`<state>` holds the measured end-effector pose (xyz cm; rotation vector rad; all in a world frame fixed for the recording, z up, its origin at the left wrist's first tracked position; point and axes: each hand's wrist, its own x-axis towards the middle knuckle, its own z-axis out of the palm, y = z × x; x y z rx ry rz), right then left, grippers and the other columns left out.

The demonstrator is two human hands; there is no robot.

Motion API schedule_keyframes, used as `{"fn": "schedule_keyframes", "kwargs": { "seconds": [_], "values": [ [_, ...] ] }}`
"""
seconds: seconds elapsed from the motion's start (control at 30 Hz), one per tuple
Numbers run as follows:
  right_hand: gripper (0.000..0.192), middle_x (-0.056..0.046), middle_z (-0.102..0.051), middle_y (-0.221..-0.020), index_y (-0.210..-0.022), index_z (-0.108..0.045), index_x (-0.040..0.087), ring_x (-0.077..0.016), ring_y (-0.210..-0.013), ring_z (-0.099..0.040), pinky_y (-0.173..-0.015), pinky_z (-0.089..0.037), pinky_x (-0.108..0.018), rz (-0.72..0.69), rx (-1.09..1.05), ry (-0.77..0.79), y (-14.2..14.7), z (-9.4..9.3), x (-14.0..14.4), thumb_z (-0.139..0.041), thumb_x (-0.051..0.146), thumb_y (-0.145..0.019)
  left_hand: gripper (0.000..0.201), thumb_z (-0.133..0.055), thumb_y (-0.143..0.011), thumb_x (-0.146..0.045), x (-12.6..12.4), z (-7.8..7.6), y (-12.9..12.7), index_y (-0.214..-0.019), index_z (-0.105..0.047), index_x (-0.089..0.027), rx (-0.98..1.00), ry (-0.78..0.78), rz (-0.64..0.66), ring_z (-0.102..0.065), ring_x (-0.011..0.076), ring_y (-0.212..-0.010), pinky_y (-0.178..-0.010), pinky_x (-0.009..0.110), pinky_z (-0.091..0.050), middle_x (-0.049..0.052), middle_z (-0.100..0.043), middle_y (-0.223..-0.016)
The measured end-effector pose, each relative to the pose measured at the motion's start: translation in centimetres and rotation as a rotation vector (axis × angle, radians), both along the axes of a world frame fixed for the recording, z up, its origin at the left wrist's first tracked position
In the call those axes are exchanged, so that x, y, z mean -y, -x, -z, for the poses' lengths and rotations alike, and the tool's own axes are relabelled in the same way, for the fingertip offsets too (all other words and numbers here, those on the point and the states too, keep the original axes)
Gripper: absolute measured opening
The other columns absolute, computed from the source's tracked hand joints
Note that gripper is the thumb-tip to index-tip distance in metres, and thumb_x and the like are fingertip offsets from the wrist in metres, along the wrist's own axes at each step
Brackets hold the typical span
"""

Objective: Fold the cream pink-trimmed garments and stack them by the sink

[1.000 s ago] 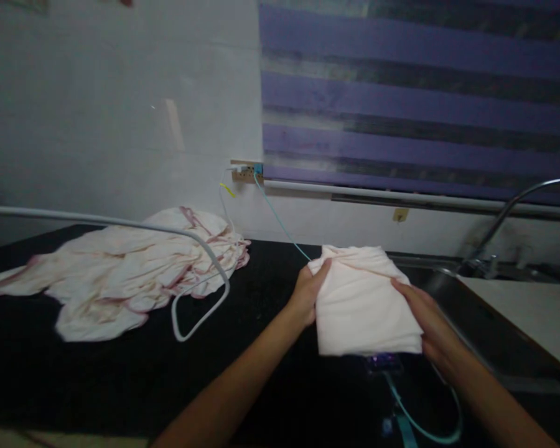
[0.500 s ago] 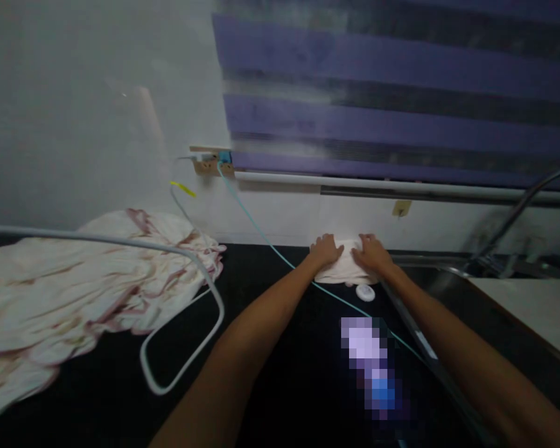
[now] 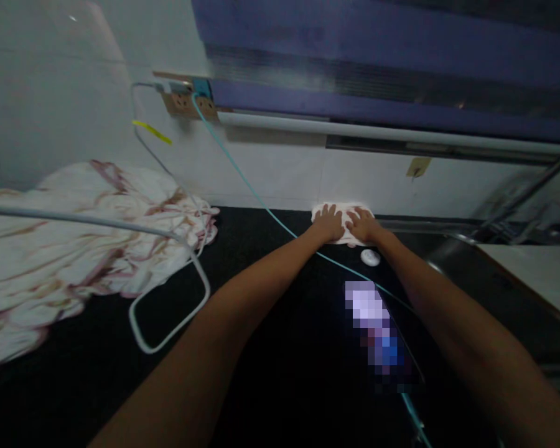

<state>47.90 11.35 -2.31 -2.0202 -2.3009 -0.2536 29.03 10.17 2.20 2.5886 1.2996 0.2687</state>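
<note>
The folded cloth (image 3: pixel 343 214) lies on the dark surface (image 3: pixel 280 292) against the wall. Left hand (image 3: pixel 329 224) and right hand (image 3: pixel 361 225) press flat on it, fingers spread, side by side.

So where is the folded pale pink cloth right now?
Head view: the folded pale pink cloth lies against the white wall, under both hands, left of the sink.

1. A rumpled heap of pale cloths (image 3: pixel 74 242) with reddish hems lies at the bench's (image 3: pixel 270 348) left edge, towards the back.
2. A grey tube loop (image 3: pixel 168 298) rests partly on that heap and partly on the dark bench.
3. A teal cable (image 3: pixel 242 180) runs from the wall socket (image 3: pixel 186 102) down across the bench.
4. A small white round disc (image 3: pixel 370 257) lies near the back edge.
5. A sink (image 3: pixel 471 261) with a tap (image 3: pixel 527 193) sits at the right edge.
6. A purple striped blind (image 3: pixel 382 62) hangs above.
</note>
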Motion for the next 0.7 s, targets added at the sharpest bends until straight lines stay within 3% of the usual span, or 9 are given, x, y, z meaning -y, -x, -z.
{"fn": "schedule_keyframes", "kwargs": {
  "seconds": [0.1,0.17,0.23,0.3,0.4,0.47,0.6,0.7],
  "values": [
    [0.057,-0.014,-0.040,-0.164,-0.154,-0.044,0.013,-0.0333,-0.157,-0.020,-0.126,-0.015,-0.053,-0.043,-0.009,0.034,0.0,0.0,0.1,-0.034,0.040,-0.104,0.063,-0.052,-0.097,-0.028,5.5,-1.4,2.5,-0.155,-0.040,-0.008,0.133,-0.129,0.187,-0.016,0.0318,-0.159,-0.130,0.045,-0.013,0.018,-0.026,-0.169],
    [0.059,-0.014,-0.040,-0.164,-0.154,-0.044,0.014,-0.0339,-0.157,-0.020,-0.126,-0.017,-0.053,-0.047,-0.027,0.051,0.0,-0.2,0.1,-0.036,0.044,-0.104,0.057,-0.053,-0.098,-0.033,9.7,-1.8,5.9,-0.149,-0.049,-0.008,0.249,-0.156,0.337,-0.030,0.0316,-0.154,-0.129,0.042,-0.020,0.019,-0.038,-0.163],
    [0.062,-0.016,-0.038,-0.164,-0.154,-0.043,0.013,-0.0346,-0.156,-0.023,-0.126,-0.018,-0.053,-0.023,-0.044,0.052,0.1,-0.4,0.1,-0.035,0.048,-0.103,0.055,-0.056,-0.097,-0.038,13.3,-1.4,10.4,-0.146,-0.055,-0.012,0.229,-0.119,0.336,-0.035,0.0337,-0.152,-0.127,0.047,-0.024,0.018,-0.039,-0.163],
    [0.062,-0.017,-0.038,-0.164,-0.154,-0.043,0.013,-0.0350,-0.155,-0.025,-0.125,-0.021,-0.053,-0.001,-0.053,0.049,0.4,-0.7,0.2,-0.033,0.048,-0.104,0.057,-0.054,-0.098,-0.040,15.7,-0.1,15.1,-0.151,-0.051,-0.019,0.141,-0.096,0.233,-0.032,0.0336,-0.154,-0.126,0.053,-0.024,0.013,-0.037,-0.165],
    [0.060,-0.015,-0.037,-0.165,-0.155,-0.042,0.017,-0.0358,-0.153,-0.027,-0.124,-0.022,-0.056,0.028,-0.048,0.043,1.0,-1.0,0.9,-0.033,0.045,-0.104,0.057,-0.041,-0.104,-0.047,16.8,2.4,20.1,-0.156,-0.045,-0.024,0.051,-0.106,0.032,-0.028,0.0323,-0.156,-0.125,0.057,-0.023,0.009,-0.037,-0.166],
    [0.058,-0.018,-0.036,-0.165,-0.154,-0.042,0.015,-0.0382,-0.152,-0.028,-0.122,-0.023,-0.060,0.048,-0.030,0.039,1.4,-1.4,1.6,-0.034,0.043,-0.104,0.058,-0.036,-0.105,-0.052,16.5,3.7,21.5,-0.157,-0.043,-0.027,0.022,-0.118,0.001,-0.026,0.0314,-0.157,-0.125,0.056,-0.022,0.006,-0.035,-0.167],
    [0.055,-0.023,-0.039,-0.162,-0.149,-0.048,0.010,-0.0417,-0.151,-0.028,-0.120,-0.023,-0.063,0.046,0.005,0.029,2.6,-3.2,2.7,-0.043,0.035,-0.100,0.062,-0.033,-0.104,-0.057,15.8,4.5,21.5,-0.158,-0.042,-0.028,0.012,-0.126,0.013,-0.024,0.0325,-0.157,-0.126,0.056,-0.022,0.004,-0.032,-0.169],
    [0.059,-0.024,-0.036,-0.163,-0.149,-0.046,0.008,-0.0405,-0.152,-0.025,-0.121,-0.023,-0.059,0.017,0.017,-0.032,5.4,-5.3,3.0,-0.052,0.028,-0.095,0.065,-0.030,-0.104,-0.060,15.6,4.6,21.3,-0.160,-0.039,-0.027,0.015,-0.115,0.033,-0.023,0.0326,-0.158,-0.126,0.057,-0.021,0.005,-0.029,-0.170]
  ]
}}
